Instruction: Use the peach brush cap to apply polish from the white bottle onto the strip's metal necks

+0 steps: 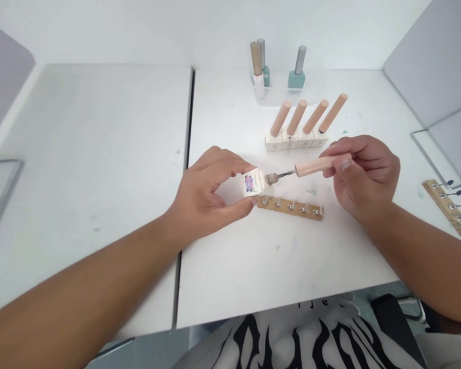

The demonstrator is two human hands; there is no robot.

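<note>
My left hand grips a small white square nail polish bottle with a flower picture, tipped so its neck points right. Between thumb and fingers of my right hand is a peach nail polish brush cap. Its dark stem lies at the bottle's mouth, and the bristle end is hidden in or behind the neck. Just below the bottle lies a wooden strip bearing several clear nail tips on small metal mounts.
Several white bottles with peach caps stand in a row behind my hands. Farther back, a clear tray holds teal bottles and a gold-capped one. Another wooden strip with dark nail tips lies at right, near a wire frame.
</note>
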